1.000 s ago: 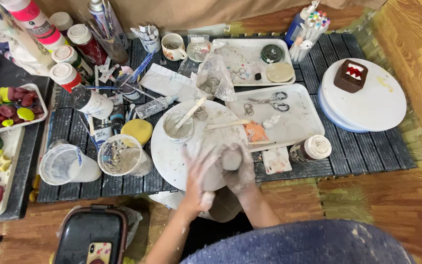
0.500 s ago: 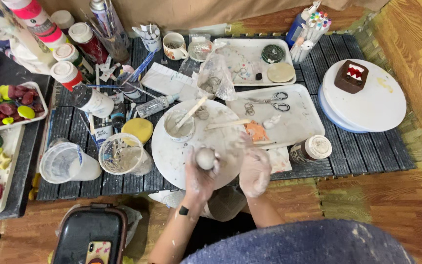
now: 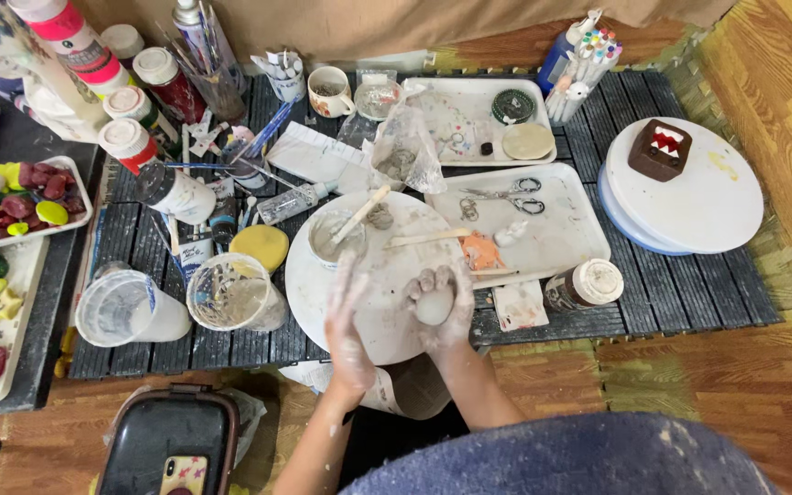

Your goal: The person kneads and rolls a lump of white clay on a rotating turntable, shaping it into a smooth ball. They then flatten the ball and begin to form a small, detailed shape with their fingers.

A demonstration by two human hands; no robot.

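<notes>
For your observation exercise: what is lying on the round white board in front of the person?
On the round white board stand a small cup and wooden sticks. The hands cover part of its near side.

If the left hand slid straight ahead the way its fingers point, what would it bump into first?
The left hand lies flat over the round white board, fingers pointing away from the person. Straight on, it would likely meet the small white cup with the wooden stick leaning in it, though depth is hard to judge.

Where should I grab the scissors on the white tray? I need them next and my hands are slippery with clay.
Take the scissors by the looped handles at their right end, coming from above: they lie flat on the tray, blades pointing left, loops clear.
</notes>
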